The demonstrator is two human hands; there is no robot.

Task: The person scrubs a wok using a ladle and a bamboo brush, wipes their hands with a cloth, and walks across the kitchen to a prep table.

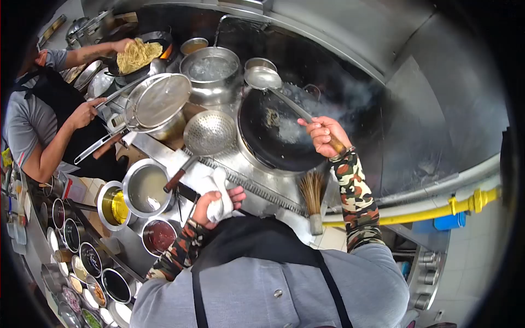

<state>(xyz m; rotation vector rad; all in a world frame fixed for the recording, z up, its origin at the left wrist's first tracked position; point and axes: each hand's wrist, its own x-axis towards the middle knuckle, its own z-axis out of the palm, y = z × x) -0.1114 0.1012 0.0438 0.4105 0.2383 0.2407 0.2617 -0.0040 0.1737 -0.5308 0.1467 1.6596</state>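
My right hand [328, 135] is closed around the wooden-ended handle of a ladle [263, 78]. The ladle's metal bowl hangs by the far left rim of a black wok [254, 123], in front of a small metal pot [268, 63]. Steam or smoke rises from the wok, and a small dark clump shows inside it. Near my body, my left hand [206, 206] holds a folded white cloth [220, 191], thumb on top and fingertips extending past it. Just left of that hand lies the dark handle of a perforated skimmer [210, 133].
A co-worker's hand [124, 46] touches noodles [141, 56] over another wok; their other hand grips a strainer [164, 101]. A large pot [210, 74] stands behind. A bamboo brush [312, 191] leans by the stove edge. Bowls of yellow oil [116, 205] and red sauce [159, 236] sit left.
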